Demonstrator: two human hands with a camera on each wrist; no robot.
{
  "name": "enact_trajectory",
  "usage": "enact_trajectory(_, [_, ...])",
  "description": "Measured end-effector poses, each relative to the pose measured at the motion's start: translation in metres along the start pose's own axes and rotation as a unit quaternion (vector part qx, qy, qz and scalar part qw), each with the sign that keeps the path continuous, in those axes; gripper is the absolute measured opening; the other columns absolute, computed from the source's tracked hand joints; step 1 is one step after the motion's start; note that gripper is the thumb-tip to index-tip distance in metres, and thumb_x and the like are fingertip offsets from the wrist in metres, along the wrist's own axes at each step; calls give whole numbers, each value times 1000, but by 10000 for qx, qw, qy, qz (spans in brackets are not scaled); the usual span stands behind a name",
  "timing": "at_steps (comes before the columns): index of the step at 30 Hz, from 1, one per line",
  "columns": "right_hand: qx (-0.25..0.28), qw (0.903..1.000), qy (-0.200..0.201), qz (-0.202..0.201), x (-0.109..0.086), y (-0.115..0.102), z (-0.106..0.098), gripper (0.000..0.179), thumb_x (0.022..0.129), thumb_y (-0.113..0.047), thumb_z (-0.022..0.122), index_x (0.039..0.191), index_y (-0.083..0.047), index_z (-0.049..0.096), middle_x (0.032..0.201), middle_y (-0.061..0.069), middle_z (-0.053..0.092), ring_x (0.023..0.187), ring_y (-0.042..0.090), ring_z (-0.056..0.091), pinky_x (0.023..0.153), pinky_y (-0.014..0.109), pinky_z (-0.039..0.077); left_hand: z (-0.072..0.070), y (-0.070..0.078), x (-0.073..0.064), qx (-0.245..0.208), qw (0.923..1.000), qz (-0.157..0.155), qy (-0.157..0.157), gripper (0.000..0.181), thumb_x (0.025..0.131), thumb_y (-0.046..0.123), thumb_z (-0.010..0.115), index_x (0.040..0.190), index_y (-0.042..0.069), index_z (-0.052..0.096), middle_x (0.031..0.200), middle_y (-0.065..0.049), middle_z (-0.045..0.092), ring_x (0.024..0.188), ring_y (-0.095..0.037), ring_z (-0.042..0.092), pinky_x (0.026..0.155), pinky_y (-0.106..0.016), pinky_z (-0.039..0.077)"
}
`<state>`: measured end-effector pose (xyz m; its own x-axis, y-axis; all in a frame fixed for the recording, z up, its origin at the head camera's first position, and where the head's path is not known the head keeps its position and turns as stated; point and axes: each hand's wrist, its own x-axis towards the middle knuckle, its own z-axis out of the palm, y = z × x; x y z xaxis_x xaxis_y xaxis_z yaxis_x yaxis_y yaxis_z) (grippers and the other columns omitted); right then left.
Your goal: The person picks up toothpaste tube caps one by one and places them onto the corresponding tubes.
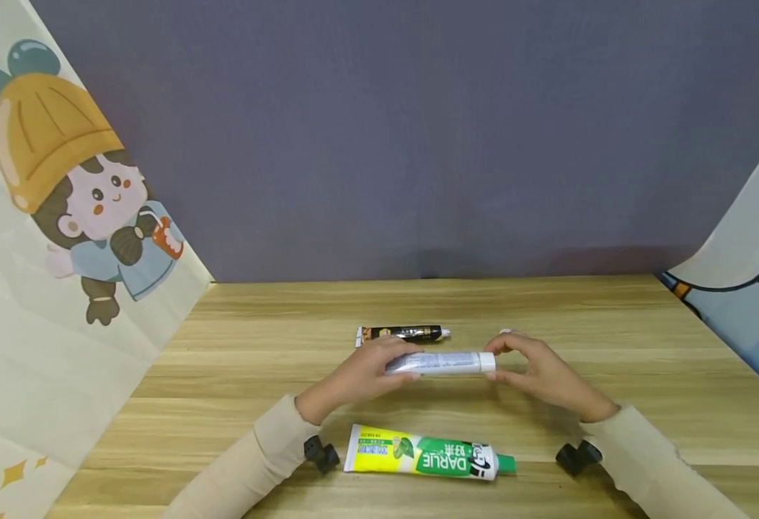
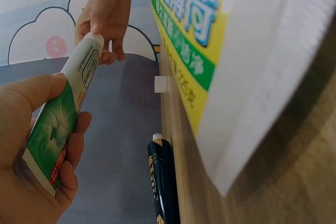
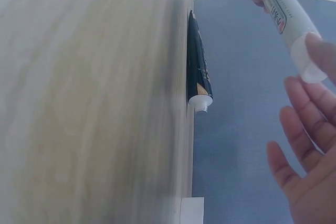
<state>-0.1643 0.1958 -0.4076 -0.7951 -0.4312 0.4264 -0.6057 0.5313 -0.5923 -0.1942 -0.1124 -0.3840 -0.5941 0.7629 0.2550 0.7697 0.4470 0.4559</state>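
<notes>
A white and green toothpaste tube (image 1: 440,362) is held level above the table. My left hand (image 1: 373,367) grips its flat end, thumb on the near side and fingers behind, as the left wrist view shows. At the other end is a white cap (image 3: 307,59), which my right hand (image 1: 541,371) pinches between thumb and index finger. The other right fingers (image 3: 304,129) are spread apart. Behind the left hand lies a black tube (image 1: 418,333) with its white nozzle (image 3: 200,102) bare. A small white cap (image 2: 160,84) stands on the table, partly hidden by the right hand in the head view.
Nearer to me, a yellow and green DARLIE toothpaste tube (image 1: 427,454) lies flat between the forearms, its green cap to the right. The wooden table (image 1: 256,324) meets a grey-blue panel (image 1: 418,144) at the back. Printed cartoon sheets (image 1: 3,288) flank both sides.
</notes>
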Motion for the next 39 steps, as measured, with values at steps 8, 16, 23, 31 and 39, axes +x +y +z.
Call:
enact_trajectory(8, [166, 9998, -75, -49, -1, 1, -1, 21, 83, -15, 73, 99, -24, 63, 94, -13, 62, 90, 7, 57, 77, 41, 49, -1, 0, 1, 9, 10000, 45, 6, 40, 92, 29, 62, 127, 10, 58, 112, -2, 62, 91, -10, 52, 74, -22, 45])
enact_trajectory(16, [300, 9993, -97, -202, -3, 4, 0, 15, 87, -8, 66, 93, -22, 64, 87, -6, 64, 83, 6, 56, 74, 28, 47, -1, 1, 1, -7, 9999, 129, 34, 40, 91, 28, 63, 126, 8, 59, 112, -2, 62, 92, -11, 53, 75, -23, 45])
enact_trajectory(23, [294, 9993, -208, -114, -3, 5, 0, 13, 90, -6, 61, 92, -18, 66, 83, -4, 65, 78, 3, 55, 70, 25, 45, 0, 1, 0, 36, 9997, 225, 69, 41, 91, 27, 64, 126, 7, 59, 112, -3, 63, 92, -12, 54, 76, -24, 44])
enact_trajectory(31, [372, 9991, -173, -48, 0, 7, 1, 26, 82, -12, 73, 106, -16, 63, 95, -9, 63, 83, 7, 56, 73, 31, 48, -2, 2, 0, 26, 9999, 121, 48, 42, 92, 29, 62, 127, 7, 58, 113, -4, 63, 93, -13, 54, 75, -24, 44])
enact_trajectory(39, [588, 9982, -83, 0, 0, 2, 3, 37, 76, -8, 77, 107, -15, 58, 98, -5, 61, 83, 7, 57, 74, 33, 49, 0, 1, 0, 17, 10000, 65, -3, 42, 92, 28, 62, 127, 7, 58, 114, -3, 62, 93, -12, 53, 75, -24, 44])
